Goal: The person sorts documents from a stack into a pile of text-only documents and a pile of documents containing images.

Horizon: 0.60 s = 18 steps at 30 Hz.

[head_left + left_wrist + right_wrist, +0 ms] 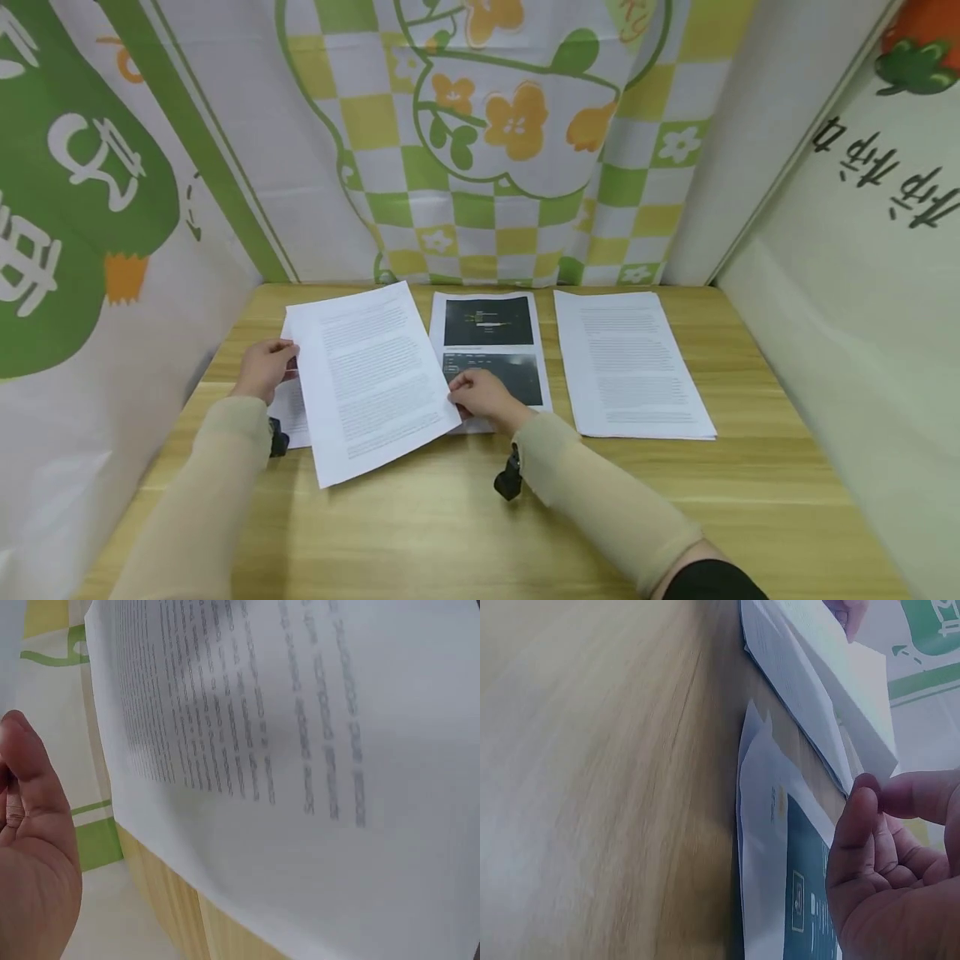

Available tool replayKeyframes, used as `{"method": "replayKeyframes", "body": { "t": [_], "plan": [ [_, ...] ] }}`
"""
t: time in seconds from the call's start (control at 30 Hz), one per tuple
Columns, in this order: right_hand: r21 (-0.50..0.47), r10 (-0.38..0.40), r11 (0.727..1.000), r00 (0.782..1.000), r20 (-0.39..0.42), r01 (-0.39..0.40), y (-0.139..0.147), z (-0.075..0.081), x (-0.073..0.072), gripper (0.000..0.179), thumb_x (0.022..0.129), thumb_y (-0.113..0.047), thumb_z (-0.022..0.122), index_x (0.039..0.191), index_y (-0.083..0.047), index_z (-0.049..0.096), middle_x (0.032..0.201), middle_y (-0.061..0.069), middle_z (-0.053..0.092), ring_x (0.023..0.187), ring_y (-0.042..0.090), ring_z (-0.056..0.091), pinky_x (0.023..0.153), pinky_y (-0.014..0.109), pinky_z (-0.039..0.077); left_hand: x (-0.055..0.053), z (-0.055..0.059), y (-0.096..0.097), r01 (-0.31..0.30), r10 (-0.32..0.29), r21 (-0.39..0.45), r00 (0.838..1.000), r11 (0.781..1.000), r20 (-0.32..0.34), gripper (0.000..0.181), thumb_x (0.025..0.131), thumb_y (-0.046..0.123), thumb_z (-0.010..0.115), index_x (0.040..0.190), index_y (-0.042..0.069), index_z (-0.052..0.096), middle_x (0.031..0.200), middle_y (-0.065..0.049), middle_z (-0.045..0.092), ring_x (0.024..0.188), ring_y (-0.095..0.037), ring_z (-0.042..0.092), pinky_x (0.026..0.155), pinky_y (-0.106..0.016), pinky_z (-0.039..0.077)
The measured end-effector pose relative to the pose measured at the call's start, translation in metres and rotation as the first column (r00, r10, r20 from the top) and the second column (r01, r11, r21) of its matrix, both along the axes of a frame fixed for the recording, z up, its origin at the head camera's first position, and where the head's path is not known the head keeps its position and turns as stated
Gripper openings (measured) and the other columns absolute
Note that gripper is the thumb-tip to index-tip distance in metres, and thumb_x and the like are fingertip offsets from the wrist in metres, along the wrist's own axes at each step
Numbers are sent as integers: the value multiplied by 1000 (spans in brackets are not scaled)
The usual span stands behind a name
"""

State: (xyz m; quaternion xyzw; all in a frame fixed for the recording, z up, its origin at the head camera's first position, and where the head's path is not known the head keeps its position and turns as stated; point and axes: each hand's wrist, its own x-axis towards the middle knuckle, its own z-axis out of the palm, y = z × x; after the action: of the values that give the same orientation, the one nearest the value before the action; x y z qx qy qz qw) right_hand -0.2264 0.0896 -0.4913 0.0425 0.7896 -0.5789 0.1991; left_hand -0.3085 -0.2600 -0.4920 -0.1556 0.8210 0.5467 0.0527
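A printed sheet of paper (375,375) is raised at a slant above the left part of the table. My left hand (266,368) pinches its left edge; in the left wrist view the sheet's text side (225,847) fills most of the picture. Between thumb and fingertips, my right hand (900,877) holds the lower right corner. Beneath the raised sheet lie more printed papers (291,417), mostly hidden by it. The right hand hovers over a middle stack of papers (491,321) with dark printed pictures, whose lower left part is covered.
To the right, a third stack of text pages (633,362) lies flat on the wooden table (465,533). A checkered, flower-printed cloth (517,208) hangs behind the table, with printed sheeting on both sides. Dark wrist cameras (508,479) sit under both wrists.
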Motion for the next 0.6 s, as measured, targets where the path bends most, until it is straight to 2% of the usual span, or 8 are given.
{"method": "replayKeyframes", "body": {
  "t": [0.17, 0.33, 0.6],
  "plan": [
    [-21, -19, 1000, 1000, 8, 19, 6, 1, 2, 10, 91, -3, 60, 99, 2, 61, 85, 11, 61, 66, 17, 59, 57, 28, 53, -2, -2, 8, -10, 11, 50, 1000, 999, -11, 39, 100, 12, 51, 133, -10, 48, 106, -12, 54, 73, -6, 56, 69, -24, 56],
    [-23, -26, 999, 999, 19, 27, 18, -2, 5, 10, 91, -4, 59, 100, 1, 60, 89, 11, 61, 71, 18, 59, 58, 28, 53, -3, 0, 20, 11, -11, 80, 1000, 997, -8, 39, 101, 13, 50, 133, -9, 47, 107, -11, 53, 79, -8, 55, 75, -27, 56],
    [-23, -32, 999, 999, 6, 33, 40, -2, 9, 11, 91, -4, 61, 100, 2, 60, 87, 11, 62, 67, 17, 57, 61, 30, 54, -10, 5, 41, 56, -54, 90, 998, 994, -29, 37, 101, 15, 49, 130, -8, 48, 107, -11, 54, 80, -9, 56, 91, -42, 51]
  ]
}}
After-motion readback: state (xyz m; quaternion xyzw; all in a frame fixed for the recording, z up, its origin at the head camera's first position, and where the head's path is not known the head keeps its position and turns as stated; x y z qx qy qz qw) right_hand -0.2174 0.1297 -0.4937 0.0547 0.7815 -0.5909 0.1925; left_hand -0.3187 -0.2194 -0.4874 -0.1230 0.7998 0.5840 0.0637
